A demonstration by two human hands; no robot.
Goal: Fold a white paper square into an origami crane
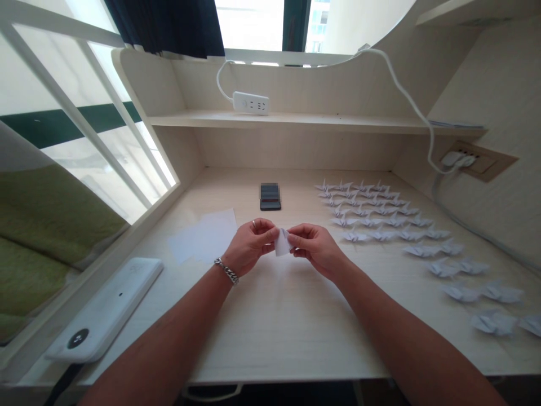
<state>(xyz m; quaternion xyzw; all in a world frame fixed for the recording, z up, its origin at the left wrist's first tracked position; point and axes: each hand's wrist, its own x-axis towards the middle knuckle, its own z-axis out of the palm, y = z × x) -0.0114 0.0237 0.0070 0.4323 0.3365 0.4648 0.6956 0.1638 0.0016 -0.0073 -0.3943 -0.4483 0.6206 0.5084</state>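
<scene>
A small piece of folded white paper (282,243) is held upright just above the middle of the desk. My left hand (252,243) pinches its left edge between thumb and fingers; a ring and a chain bracelet show on that arm. On the other edge, the thumb and fingers of my right hand (313,246) are closed too. Loose sheets of white paper (207,234) lie on the desk to the left of my left hand. Rows of folded white paper cranes (372,211) stand to the right, beyond my right hand.
Behind my hands a dark phone-like device (270,196) rests on the desk (270,338). A white power bank (107,307) with a black cable lies at left. On the shelf (296,119) sits a power strip (251,104); its white cord runs to a wall socket (479,160).
</scene>
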